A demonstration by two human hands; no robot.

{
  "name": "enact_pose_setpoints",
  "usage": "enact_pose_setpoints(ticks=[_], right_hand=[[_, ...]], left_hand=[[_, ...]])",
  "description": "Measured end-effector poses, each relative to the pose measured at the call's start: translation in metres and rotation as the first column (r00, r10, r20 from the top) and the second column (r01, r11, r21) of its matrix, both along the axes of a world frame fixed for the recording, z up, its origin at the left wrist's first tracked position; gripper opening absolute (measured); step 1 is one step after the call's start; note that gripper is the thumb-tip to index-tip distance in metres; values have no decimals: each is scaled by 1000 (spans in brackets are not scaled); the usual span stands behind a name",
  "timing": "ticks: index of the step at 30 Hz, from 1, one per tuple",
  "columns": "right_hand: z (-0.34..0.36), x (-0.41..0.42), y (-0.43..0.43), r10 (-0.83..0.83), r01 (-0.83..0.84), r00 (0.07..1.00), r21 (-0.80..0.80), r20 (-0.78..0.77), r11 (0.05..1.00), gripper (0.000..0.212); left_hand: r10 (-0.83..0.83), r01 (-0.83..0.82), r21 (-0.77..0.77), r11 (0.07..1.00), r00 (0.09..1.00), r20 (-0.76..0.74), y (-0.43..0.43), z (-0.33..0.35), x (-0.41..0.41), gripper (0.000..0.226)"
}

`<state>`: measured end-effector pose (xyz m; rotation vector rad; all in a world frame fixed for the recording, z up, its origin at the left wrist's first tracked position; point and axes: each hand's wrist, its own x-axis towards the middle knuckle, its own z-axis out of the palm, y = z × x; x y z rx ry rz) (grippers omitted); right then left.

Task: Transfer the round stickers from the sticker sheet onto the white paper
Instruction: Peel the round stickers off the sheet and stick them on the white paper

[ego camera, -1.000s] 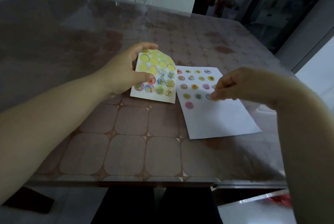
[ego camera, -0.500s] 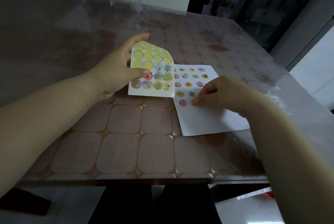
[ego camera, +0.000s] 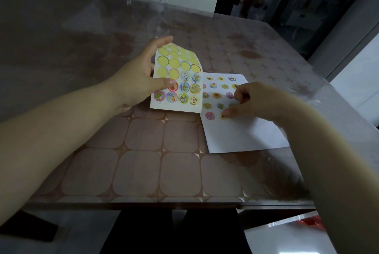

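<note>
Brown tiled-pattern table (ego camera: 143, 161) under a clear cover.

White rectangular sticker sheet (ego camera: 185, 89): held tilted above the table, right edge overlapping the paper. Upper circles bare yellow, lower rows carry printed round stickers.

Left hand (ego camera: 135, 81): grips the sheet's left side, thumb on its face.

White paper (ego camera: 242, 132): flat on the table, rows of round stickers at its far end.

Right hand (ego camera: 252, 102): fingers curled, one fingertip pressing a yellow round sticker (ego camera: 223, 117) onto the paper; pinched or not, cannot tell.
</note>
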<state>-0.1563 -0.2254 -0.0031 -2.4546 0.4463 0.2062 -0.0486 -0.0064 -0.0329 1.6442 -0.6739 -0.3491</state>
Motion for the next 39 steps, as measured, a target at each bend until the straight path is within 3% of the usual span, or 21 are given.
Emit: enact_pose_setpoints(ticks=[5,9,14,20,27,32,39], right_hand=[[0,2,-2,15,-14,1000,-26,24,1000,45],[13,7,11,86,-70,968,-77,234,995,26],[1,24,38,197,-149,820,-131,538,980,14],[-29,36,54,169,-58,665,-175,728,983,25],[-33,35,58,110,-31,635,-117,765,993,22],[-33,36,58,117,2,585,-146,802,989,17],[-32,33,61,153,-39,589,-162,793,986,11]], left_hand=[[13,-13,1,1000,1000,-4,-1,0,-1,80],[35,-35,18,999,999,-5,-1,0,-2,85],[41,-41,30,999,999,3,-1,1,-3,89],[-49,49,-9,999,999,-16,0,2,-3,88],[-130,130,-21,991,991,41,-1,2,-7,84],[-91,88,28,996,987,135,-2,1,-5,76],[27,-30,17,999,986,164,-2,0,-2,64]])
